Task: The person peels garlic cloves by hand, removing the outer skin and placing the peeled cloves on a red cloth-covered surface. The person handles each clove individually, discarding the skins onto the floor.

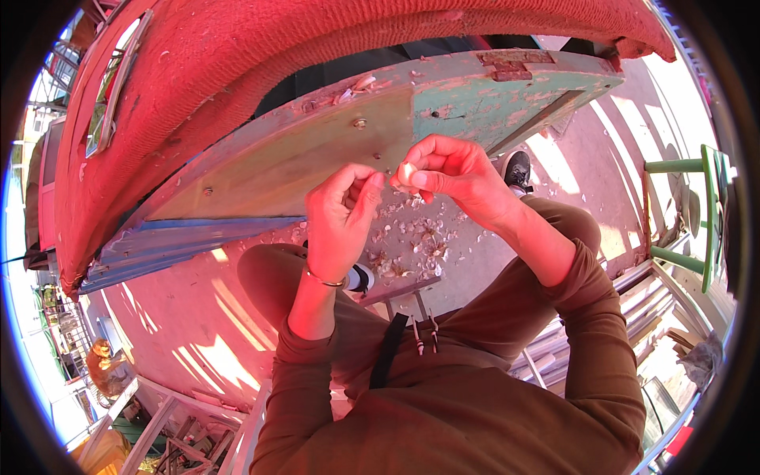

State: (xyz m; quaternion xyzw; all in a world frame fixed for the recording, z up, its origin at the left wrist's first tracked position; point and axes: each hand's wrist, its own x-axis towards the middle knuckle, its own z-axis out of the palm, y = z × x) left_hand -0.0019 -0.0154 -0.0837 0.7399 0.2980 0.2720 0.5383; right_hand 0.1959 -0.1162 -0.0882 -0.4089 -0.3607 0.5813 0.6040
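My right hand [445, 169] holds a small pale clove, apparently garlic [406, 172], between thumb and fingers. Close to its left side is my left hand [350, 199], thumb against the curled forefinger; whether a bit of skin is pinched there is hidden. A bracelet [325, 280] circles the left wrist. Below both hands, papery skins [409, 240] lie scattered on the concrete floor between my shoes. More pale pieces [362, 85] rest on the upright board's top edge.
Ahead stands a worn wooden board [332, 139] with bolts, beside a red ribbed cloth [285, 41] bearing a framed mirror [116, 89]. Right is a green-legged stool [706, 219]. Wooden frames [160, 415] lie lower left, near a brown animal [104, 368]. Slats [653, 303] lie at right.
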